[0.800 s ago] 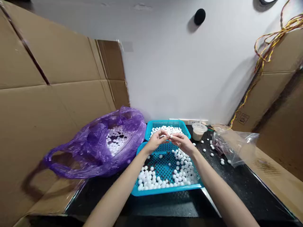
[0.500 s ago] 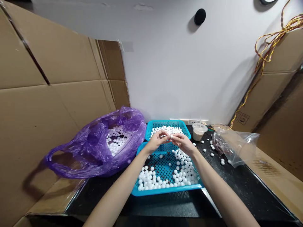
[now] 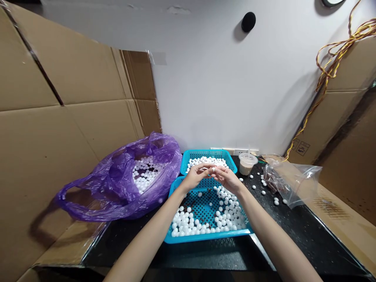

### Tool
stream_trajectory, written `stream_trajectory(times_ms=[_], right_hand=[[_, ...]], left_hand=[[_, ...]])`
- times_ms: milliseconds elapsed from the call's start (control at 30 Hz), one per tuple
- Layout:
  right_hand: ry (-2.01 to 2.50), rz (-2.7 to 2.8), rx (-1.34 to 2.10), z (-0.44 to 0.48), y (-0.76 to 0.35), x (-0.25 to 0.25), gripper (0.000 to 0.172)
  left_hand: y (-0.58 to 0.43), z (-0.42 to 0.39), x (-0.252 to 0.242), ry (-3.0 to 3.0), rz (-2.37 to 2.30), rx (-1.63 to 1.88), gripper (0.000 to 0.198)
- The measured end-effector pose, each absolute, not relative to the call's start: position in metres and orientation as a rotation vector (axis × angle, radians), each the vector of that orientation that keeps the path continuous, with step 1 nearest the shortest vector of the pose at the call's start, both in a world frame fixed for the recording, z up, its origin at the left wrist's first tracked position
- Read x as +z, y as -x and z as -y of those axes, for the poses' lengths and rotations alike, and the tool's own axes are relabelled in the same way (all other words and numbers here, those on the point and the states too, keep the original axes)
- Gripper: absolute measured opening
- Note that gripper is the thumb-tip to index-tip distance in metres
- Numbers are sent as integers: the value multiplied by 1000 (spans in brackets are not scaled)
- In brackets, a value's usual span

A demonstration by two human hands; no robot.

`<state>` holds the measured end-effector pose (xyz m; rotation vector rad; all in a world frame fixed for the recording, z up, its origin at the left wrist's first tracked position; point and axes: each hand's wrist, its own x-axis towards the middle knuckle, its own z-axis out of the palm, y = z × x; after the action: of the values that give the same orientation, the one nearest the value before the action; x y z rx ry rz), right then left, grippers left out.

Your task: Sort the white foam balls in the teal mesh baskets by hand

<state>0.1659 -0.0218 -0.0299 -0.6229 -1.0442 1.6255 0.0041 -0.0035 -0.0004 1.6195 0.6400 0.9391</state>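
Both hands meet above the gap between two blue plastic baskets. My right hand (image 3: pixel 228 179) pinches a small white ball (image 3: pixel 213 169) between thumb and fingers. Against that ball, my left hand (image 3: pixel 196 176) has its fingertips pressed together; anything tiny between them is too small to make out. Beneath the hands lies the near blue basket (image 3: pixel 205 237), with many white balls along its front and right side and dark brown bits on its mesh floor. Behind them, the far blue basket (image 3: pixel 185 157) is heaped with white balls and partly covered by my fingers.
At left, a purple plastic bag (image 3: pixel 117 196) holds more white balls. A lidded plastic cup (image 3: pixel 246 163) stands at the back right. Beside it, loose white balls (image 3: pixel 263 192) and a clear bag (image 3: pixel 299 180) with brown contents lie on the black tabletop (image 3: pixel 282 219). Cardboard (image 3: pixel 96 129) walls the left.
My left fingers have stretched a little further over the white ball, and the left hand has dipped slightly. My right hand stays nearly in place; the baskets have not moved.
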Motion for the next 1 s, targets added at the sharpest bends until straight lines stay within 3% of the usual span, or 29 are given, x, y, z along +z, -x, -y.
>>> stream_trajectory(times_ms=[1000], right_hand=[[706, 928, 1685, 17, -167, -36, 20]], left_hand=[[-5, 10, -2, -2157, -740, 973, 31]])
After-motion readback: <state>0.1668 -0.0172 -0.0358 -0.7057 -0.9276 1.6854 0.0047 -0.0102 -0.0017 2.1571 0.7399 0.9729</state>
